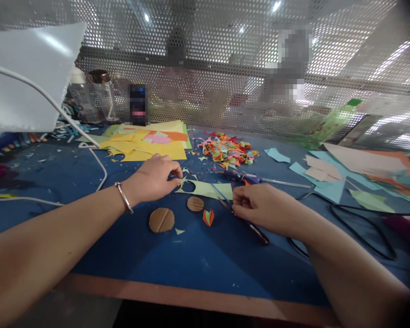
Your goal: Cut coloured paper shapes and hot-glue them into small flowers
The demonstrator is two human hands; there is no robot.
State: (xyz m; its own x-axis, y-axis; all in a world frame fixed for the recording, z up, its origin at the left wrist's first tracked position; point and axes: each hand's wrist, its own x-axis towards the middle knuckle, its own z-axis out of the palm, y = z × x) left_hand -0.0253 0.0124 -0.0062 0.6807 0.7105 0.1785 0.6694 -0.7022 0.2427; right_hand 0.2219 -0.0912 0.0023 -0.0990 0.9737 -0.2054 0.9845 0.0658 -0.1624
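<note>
My left hand (157,178) hovers over the table with fingers loosely curved, thumb and forefinger slightly apart, and nothing clear between them. Just beyond its fingertips lies a pale green paper strip (213,190) with a round hole cut near its left end. My right hand (256,203) is closed around the middle of what look like scissors (258,233), dark-handled, their narrow blades pointing left over the strip; the fingers hide part of them. Between my hands lie a larger cardboard disc (161,220), a smaller cardboard disc (195,204) and a small folded orange-and-green paper piece (208,217).
A blue glue gun (239,176) with a clear stick lies behind my right hand. Farther back is a heap of colourful paper bits (227,149). Yellow sheets (153,152) lie left, blue sheets (331,187) right. A black cable (362,228) loops at right; a white cable (51,98) crosses left.
</note>
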